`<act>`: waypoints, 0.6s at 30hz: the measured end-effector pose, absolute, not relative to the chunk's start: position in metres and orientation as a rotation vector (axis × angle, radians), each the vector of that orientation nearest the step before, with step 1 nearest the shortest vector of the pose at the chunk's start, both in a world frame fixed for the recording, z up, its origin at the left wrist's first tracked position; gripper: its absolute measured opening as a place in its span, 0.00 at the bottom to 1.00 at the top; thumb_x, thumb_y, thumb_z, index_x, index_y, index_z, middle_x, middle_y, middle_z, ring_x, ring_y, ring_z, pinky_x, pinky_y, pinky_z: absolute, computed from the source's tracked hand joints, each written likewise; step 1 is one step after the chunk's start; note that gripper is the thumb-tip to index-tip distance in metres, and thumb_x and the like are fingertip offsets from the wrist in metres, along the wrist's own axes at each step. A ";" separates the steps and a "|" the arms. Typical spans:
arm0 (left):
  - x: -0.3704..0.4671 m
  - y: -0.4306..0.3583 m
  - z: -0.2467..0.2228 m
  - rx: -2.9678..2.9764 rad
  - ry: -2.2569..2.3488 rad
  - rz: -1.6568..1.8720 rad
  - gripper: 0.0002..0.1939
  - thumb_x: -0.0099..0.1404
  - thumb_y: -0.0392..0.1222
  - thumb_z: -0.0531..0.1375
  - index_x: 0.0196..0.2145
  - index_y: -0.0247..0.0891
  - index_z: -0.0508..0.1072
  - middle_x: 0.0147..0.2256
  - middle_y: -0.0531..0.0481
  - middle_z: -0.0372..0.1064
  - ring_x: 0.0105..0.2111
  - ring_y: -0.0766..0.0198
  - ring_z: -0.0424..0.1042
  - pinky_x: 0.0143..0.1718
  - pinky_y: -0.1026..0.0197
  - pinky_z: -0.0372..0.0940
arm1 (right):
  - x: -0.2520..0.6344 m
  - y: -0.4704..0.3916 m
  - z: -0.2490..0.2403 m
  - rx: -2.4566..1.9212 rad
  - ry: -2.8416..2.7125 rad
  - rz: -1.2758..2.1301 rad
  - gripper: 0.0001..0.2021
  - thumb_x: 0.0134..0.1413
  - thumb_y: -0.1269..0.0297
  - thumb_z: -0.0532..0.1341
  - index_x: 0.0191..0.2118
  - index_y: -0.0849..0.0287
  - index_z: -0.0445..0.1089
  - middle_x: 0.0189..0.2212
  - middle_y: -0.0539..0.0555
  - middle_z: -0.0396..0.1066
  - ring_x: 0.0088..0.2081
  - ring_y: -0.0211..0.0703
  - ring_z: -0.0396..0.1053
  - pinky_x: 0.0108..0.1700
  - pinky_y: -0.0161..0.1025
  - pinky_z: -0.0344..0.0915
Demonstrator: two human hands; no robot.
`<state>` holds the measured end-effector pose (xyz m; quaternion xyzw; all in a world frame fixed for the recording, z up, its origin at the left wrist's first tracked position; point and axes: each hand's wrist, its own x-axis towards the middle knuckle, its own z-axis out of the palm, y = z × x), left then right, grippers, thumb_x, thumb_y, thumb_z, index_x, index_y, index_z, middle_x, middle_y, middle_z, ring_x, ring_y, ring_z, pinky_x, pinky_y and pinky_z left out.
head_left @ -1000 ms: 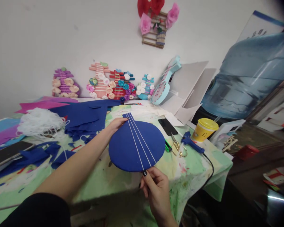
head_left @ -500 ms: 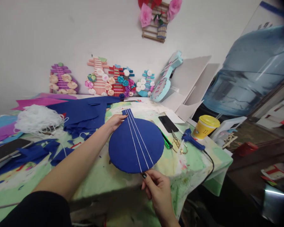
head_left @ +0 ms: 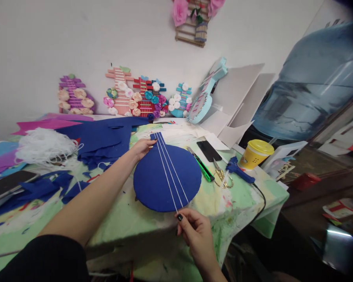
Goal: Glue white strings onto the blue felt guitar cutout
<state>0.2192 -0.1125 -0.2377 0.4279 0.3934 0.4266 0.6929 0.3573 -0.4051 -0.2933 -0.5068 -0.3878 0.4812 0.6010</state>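
A flat, round-bodied instrument shape (head_left: 153, 180) covered in blue cloth, with a short neck, lies over the front part of the table. Three white strings (head_left: 174, 177) run down its face from the neck. My left hand (head_left: 144, 148) grips the neck at its left side, thumb on top. Below the bottom rim, my right hand (head_left: 195, 227) pinches the end of the leftmost white string, which is drawn straight past the edge. A green box cutter (head_left: 204, 169) lies just right of the blue shape.
Right of the cutter lie gold scissors (head_left: 222, 175), a black phone (head_left: 208, 150) and a blue glue gun (head_left: 239, 171) with a cord. Beyond stands a yellow cup (head_left: 255, 154). White yarn (head_left: 45, 147) and blue cloth (head_left: 101, 137) cover the left side; decorated instruments (head_left: 145, 98) line the wall.
My right hand has drawn the string end slightly further out from the bottom rim. The blue shape has shifted a little left and up in view; my left hand keeps its hold.
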 end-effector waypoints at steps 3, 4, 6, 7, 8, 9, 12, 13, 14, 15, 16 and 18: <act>0.219 -0.113 -0.237 0.927 0.904 0.938 0.07 0.59 0.28 0.59 0.36 0.29 0.76 0.26 0.44 0.74 0.24 0.63 0.74 0.29 0.61 0.71 | 0.358 -0.406 -0.293 -1.173 -0.920 1.110 0.17 0.49 0.51 0.64 0.28 0.64 0.72 0.14 0.46 0.61 0.15 0.27 0.47 0.17 0.28 0.40; 0.219 -0.113 -0.237 0.920 0.910 0.937 0.07 0.59 0.28 0.59 0.36 0.29 0.76 0.26 0.44 0.74 0.24 0.63 0.74 0.29 0.61 0.71 | 0.358 -0.406 -0.293 -1.178 -0.928 1.114 0.17 0.49 0.52 0.64 0.28 0.64 0.72 0.14 0.46 0.61 0.15 0.27 0.47 0.17 0.29 0.40; 0.219 -0.113 -0.237 0.911 0.919 0.936 0.07 0.59 0.28 0.59 0.36 0.29 0.76 0.26 0.44 0.74 0.23 0.63 0.73 0.28 0.61 0.70 | 0.357 -0.405 -0.293 -1.190 -0.937 1.129 0.16 0.50 0.52 0.63 0.28 0.64 0.72 0.14 0.47 0.61 0.15 0.28 0.47 0.17 0.29 0.40; 0.219 -0.113 -0.237 0.909 0.922 0.937 0.07 0.59 0.28 0.59 0.36 0.29 0.76 0.26 0.44 0.74 0.23 0.63 0.73 0.28 0.61 0.70 | 0.357 -0.405 -0.293 -1.196 -0.936 1.135 0.16 0.50 0.52 0.63 0.28 0.64 0.71 0.14 0.47 0.61 0.15 0.28 0.48 0.17 0.29 0.41; 0.219 -0.113 -0.237 0.909 0.923 0.937 0.07 0.59 0.28 0.59 0.36 0.29 0.76 0.26 0.44 0.74 0.23 0.63 0.73 0.28 0.62 0.70 | 0.357 -0.405 -0.293 -1.198 -0.932 1.139 0.16 0.50 0.52 0.63 0.28 0.64 0.71 0.14 0.47 0.62 0.15 0.28 0.48 0.17 0.29 0.41; 0.219 -0.113 -0.237 0.909 0.924 0.937 0.07 0.59 0.28 0.59 0.36 0.29 0.76 0.26 0.44 0.74 0.23 0.63 0.73 0.28 0.62 0.70 | 0.356 -0.405 -0.293 -1.199 -0.925 1.142 0.17 0.50 0.52 0.63 0.28 0.64 0.71 0.14 0.47 0.62 0.15 0.28 0.48 0.17 0.29 0.41; 0.219 -0.112 -0.236 0.914 0.923 0.927 0.08 0.59 0.28 0.59 0.37 0.28 0.76 0.26 0.44 0.74 0.23 0.63 0.73 0.29 0.61 0.70 | 0.356 -0.404 -0.295 -1.194 -0.903 1.147 0.17 0.49 0.51 0.63 0.28 0.64 0.71 0.14 0.46 0.61 0.15 0.28 0.47 0.17 0.29 0.40; 0.219 -0.113 -0.236 0.916 0.923 0.922 0.08 0.59 0.28 0.59 0.37 0.28 0.76 0.26 0.43 0.74 0.23 0.63 0.73 0.29 0.61 0.70 | 0.356 -0.404 -0.295 -1.189 -0.898 1.149 0.17 0.49 0.51 0.63 0.28 0.63 0.70 0.14 0.46 0.61 0.15 0.28 0.47 0.17 0.29 0.40; 0.219 -0.113 -0.236 0.919 0.922 0.918 0.08 0.59 0.28 0.59 0.38 0.28 0.76 0.27 0.43 0.74 0.23 0.63 0.73 0.29 0.61 0.70 | 0.355 -0.404 -0.295 -1.186 -0.893 1.150 0.17 0.49 0.51 0.63 0.27 0.63 0.70 0.14 0.46 0.61 0.15 0.27 0.47 0.17 0.29 0.40; 0.219 -0.113 -0.237 0.923 0.921 0.914 0.08 0.59 0.28 0.59 0.38 0.29 0.76 0.27 0.43 0.74 0.23 0.63 0.73 0.29 0.61 0.70 | 0.355 -0.404 -0.296 -1.182 -0.888 1.149 0.17 0.49 0.51 0.63 0.26 0.63 0.69 0.14 0.46 0.61 0.15 0.27 0.46 0.17 0.29 0.40; 0.219 -0.113 -0.237 0.927 0.920 0.911 0.08 0.59 0.28 0.59 0.38 0.28 0.76 0.26 0.43 0.74 0.23 0.64 0.72 0.29 0.61 0.70 | 0.355 -0.404 -0.296 -1.178 -0.882 1.146 0.17 0.49 0.51 0.64 0.26 0.63 0.68 0.14 0.46 0.61 0.15 0.28 0.47 0.18 0.29 0.40; 0.219 -0.113 -0.238 0.937 0.919 0.907 0.08 0.59 0.28 0.59 0.38 0.28 0.76 0.26 0.43 0.74 0.23 0.63 0.72 0.29 0.61 0.70 | 0.354 -0.404 -0.295 -1.174 -0.879 1.142 0.18 0.49 0.50 0.64 0.25 0.62 0.68 0.13 0.46 0.60 0.15 0.28 0.47 0.18 0.29 0.40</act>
